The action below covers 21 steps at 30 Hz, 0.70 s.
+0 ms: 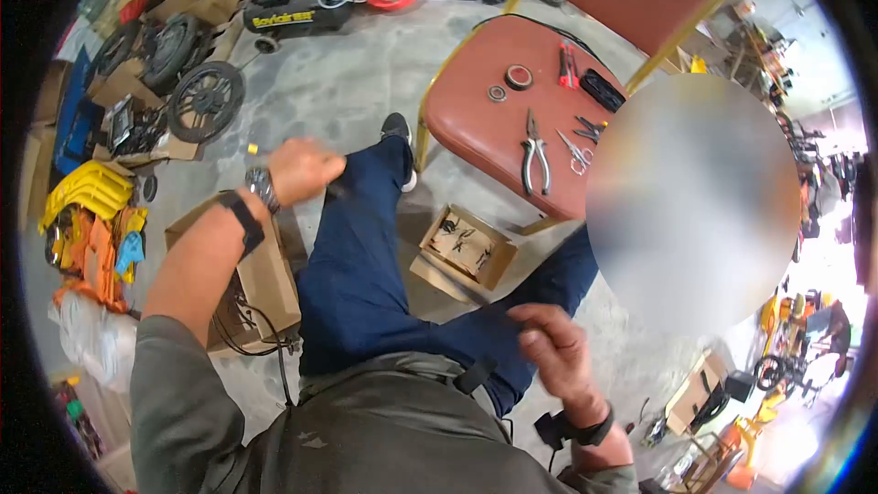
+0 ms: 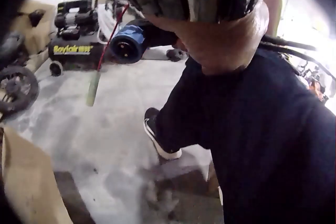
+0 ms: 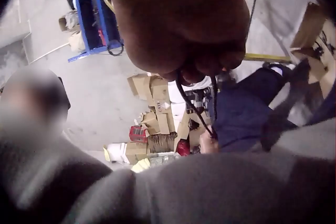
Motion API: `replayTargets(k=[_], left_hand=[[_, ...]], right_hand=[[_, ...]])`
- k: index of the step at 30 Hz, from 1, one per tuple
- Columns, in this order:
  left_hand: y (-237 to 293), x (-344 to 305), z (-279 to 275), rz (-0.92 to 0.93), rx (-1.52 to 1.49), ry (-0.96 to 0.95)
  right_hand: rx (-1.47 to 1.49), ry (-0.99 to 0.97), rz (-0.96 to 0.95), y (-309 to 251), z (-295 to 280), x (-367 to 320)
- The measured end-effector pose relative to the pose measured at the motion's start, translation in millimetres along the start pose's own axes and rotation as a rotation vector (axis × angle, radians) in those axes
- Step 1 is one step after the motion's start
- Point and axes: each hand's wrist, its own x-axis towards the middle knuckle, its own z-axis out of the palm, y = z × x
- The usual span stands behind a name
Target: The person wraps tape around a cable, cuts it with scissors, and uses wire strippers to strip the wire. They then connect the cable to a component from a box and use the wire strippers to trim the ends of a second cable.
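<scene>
My left hand [image 1: 302, 171] is raised over my left knee, fingers curled round a black cable connector with a blue ring end [image 2: 127, 48]. Beside that connector a thin red wire with a pale yellow tag [image 2: 93, 90] hangs down. Low in front of my lap, my right hand [image 1: 556, 348] pinches black cable [image 3: 193, 106] between thumb and fingers. Two strands of it come out below the fingertips in the right wrist view. A blurred dark length of cable spans the gap between both hands in the head view.
A red chair [image 1: 466, 133] ahead bears pliers [image 1: 535, 160], scissors [image 1: 578, 157] and two rings. On the floor between my legs sits an open box [image 1: 437, 276] of small dark parts. Another cardboard box [image 1: 274, 293] with cables stands left. An air compressor [image 1: 288, 23] and wheels lie beyond.
</scene>
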Motion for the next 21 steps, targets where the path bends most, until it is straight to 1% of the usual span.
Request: replayTargets(k=[2,3,4,5,6,7,8,9,10,11,12,13,14,15,16,18,21], left_hand=[[-3.2,44.2,-22.6,0.015,-0.016,0.083],[-2.0,63.9,-29.6,0.024,-0.038,0.116],[0.6,83.8,-32.5,0.045,-0.066,0.160],[7.2,98.9,-31.7,0.045,-0.125,0.215],[16.3,106.7,-21.0,-0.002,-0.085,0.214],[25.6,111.0,-8.0,-0.044,-0.047,0.218],[41.2,115.6,2.3,-0.057,-0.148,0.192],[58.3,115.3,27.6,-0.067,-0.236,0.288],[74.8,115.3,36.7,-0.044,-0.251,0.286],[90.3,114.0,48.2,-0.031,-0.373,0.239],[111.1,111.0,66.2,-0.093,-0.366,0.312],[128.5,104.8,81.0,-0.101,-0.448,0.266],[143.2,97.5,92.1,-0.122,-0.518,0.212],[158.2,93.6,98.9,-0.102,-0.549,0.237],[168.6,92.6,105.0,-0.091,-0.574,0.261],[177.3,89.9,115.0,-0.092,-0.638,0.277],[174.8,87.2,119.5,-0.125,-0.657,0.276]], right_hand=[[0.080,0.096,-0.039,-19.4,-16.3,-11.1],[0.122,0.161,-0.026,-32.9,-22.6,-17.7],[-0.107,0.246,-0.186,-40.5,-28.8,-19.4],[-0.182,0.266,-0.190,-52.8,-36.5,-25.9],[-0.262,0.291,-0.189,-66.3,-45.6,-34.6],[-0.334,0.289,-0.235,-78.0,-50.2,-40.7],[-0.411,0.298,-0.275,-88.5,-52.0,-48.4],[-0.492,0.256,-0.211,-96.5,-55.8,-56.2],[-0.547,0.221,-0.238,-94.4,-56.9,-60.4],[-0.521,0.193,-0.170,-104.4,-53.8,-66.0],[-0.505,0.159,-0.066,-98.2,-54.4,-73.3],[-0.484,0.188,-0.148,-96.8,-51.0,-75.2],[-0.478,0.191,-0.106,-97.2,-47.8,-79.7],[-0.467,0.181,-0.068,-98.4,-46.6,-79.6],[-0.453,0.162,-0.035,-98.9,-46.1,-78.9],[-0.463,0.160,-0.045,-97.3,-43.6,-78.7],[-0.474,0.127,-0.075,-97.4,-41.7,-70.4]])
